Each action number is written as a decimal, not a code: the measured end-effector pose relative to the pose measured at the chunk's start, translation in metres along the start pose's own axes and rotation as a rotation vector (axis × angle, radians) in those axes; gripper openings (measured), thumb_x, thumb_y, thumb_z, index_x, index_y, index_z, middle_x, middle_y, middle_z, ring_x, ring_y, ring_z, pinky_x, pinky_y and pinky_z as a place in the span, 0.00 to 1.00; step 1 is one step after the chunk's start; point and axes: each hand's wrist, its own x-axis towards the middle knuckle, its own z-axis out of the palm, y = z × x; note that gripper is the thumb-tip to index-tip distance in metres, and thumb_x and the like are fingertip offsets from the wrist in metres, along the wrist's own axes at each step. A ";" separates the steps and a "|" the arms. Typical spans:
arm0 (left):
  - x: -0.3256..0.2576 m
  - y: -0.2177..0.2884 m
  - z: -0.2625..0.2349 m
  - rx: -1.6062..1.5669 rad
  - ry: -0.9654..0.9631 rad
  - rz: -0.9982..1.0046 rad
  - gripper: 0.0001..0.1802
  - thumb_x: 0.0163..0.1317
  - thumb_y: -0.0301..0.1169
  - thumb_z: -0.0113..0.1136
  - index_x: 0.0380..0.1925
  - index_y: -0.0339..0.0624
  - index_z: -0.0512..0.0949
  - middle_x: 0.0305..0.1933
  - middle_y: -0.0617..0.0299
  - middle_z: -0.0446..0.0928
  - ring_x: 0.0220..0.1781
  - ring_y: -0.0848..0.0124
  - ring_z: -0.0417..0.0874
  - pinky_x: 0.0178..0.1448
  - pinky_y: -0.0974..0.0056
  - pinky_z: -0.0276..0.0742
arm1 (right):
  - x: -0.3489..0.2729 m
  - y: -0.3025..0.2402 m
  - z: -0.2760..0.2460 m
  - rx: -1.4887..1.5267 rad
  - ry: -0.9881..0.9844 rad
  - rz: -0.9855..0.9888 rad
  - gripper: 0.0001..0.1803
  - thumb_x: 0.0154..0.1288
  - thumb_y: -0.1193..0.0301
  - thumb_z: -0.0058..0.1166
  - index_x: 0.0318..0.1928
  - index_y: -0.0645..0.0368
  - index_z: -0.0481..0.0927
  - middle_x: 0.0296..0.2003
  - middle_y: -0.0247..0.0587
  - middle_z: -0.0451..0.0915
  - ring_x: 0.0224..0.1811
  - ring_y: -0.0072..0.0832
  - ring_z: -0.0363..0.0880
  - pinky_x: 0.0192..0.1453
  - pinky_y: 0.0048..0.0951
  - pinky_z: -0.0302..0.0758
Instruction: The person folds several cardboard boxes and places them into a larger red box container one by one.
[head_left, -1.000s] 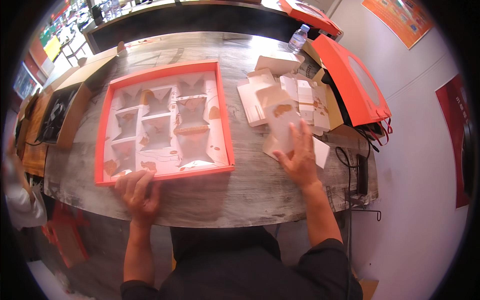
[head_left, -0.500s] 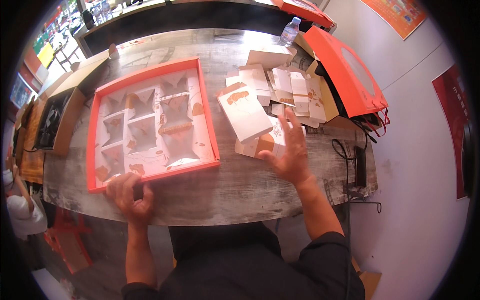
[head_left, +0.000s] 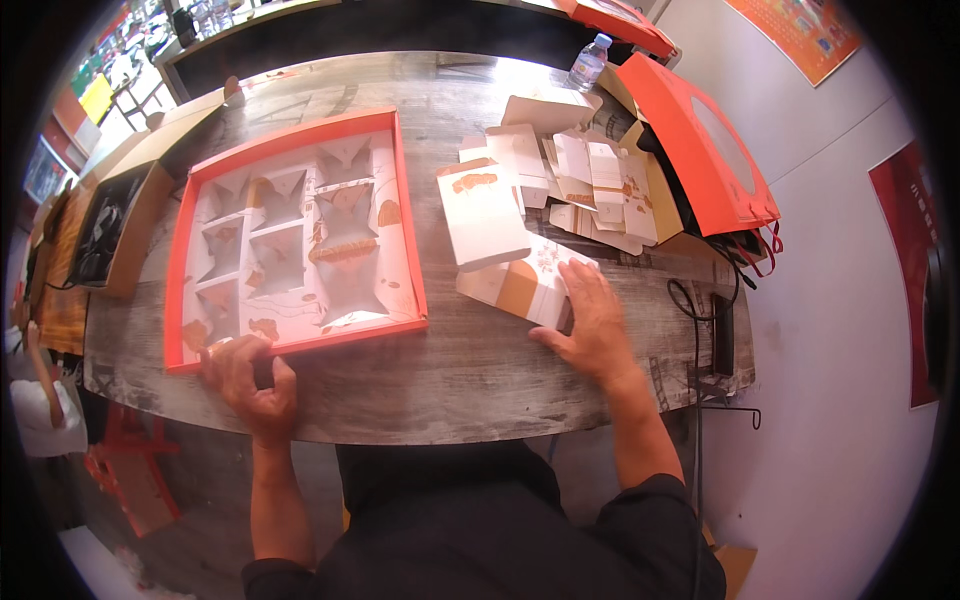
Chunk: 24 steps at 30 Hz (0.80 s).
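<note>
An orange-rimmed tray [head_left: 407, 215] holds white dividers [head_left: 300, 250] with orange-brown motifs, the flat cartons [head_left: 520, 285] are white and tan, and the table [head_left: 480, 370] is weathered grey wood.

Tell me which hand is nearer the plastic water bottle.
Right. The right hand rests on flat cartons, nearer the water bottle at the table's far edge; the left hand grips the orange tray's near rim.

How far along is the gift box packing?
Done: the orange-rimmed tray box has its divider insert in, compartments empty. In hand: left hand grips its near edge; right hand rests on a flat white-and-orange carton. Left: the pile of unfolded cartons.
</note>
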 end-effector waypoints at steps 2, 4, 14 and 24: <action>-0.001 -0.001 0.000 0.016 -0.006 0.009 0.13 0.51 0.27 0.59 0.40 0.43 0.79 0.43 0.59 0.80 0.54 0.60 0.79 0.83 0.44 0.44 | 0.009 -0.015 0.003 -0.092 -0.006 -0.003 0.54 0.53 0.38 0.68 0.72 0.60 0.68 0.71 0.53 0.66 0.76 0.52 0.59 0.75 0.52 0.61; -0.002 0.000 0.000 0.030 -0.001 0.012 0.13 0.52 0.26 0.58 0.40 0.43 0.78 0.43 0.59 0.80 0.54 0.60 0.79 0.83 0.42 0.42 | 0.017 -0.028 0.001 -0.114 -0.019 -0.002 0.54 0.55 0.35 0.64 0.71 0.60 0.69 0.70 0.54 0.67 0.74 0.51 0.61 0.73 0.52 0.62; -0.012 0.000 0.004 0.076 0.068 -0.071 0.11 0.50 0.26 0.55 0.36 0.44 0.77 0.39 0.59 0.79 0.53 0.56 0.78 0.82 0.41 0.40 | 0.074 -0.065 0.024 -0.118 -0.040 -0.015 0.52 0.61 0.33 0.57 0.69 0.67 0.68 0.66 0.59 0.69 0.67 0.52 0.68 0.66 0.47 0.74; -0.016 0.013 -0.012 0.103 -0.003 -0.060 0.13 0.52 0.25 0.58 0.41 0.43 0.78 0.44 0.59 0.79 0.55 0.59 0.78 0.84 0.38 0.36 | 0.125 -0.097 0.039 0.174 -0.117 -0.004 0.40 0.69 0.52 0.61 0.67 0.71 0.66 0.63 0.65 0.69 0.66 0.56 0.68 0.70 0.48 0.70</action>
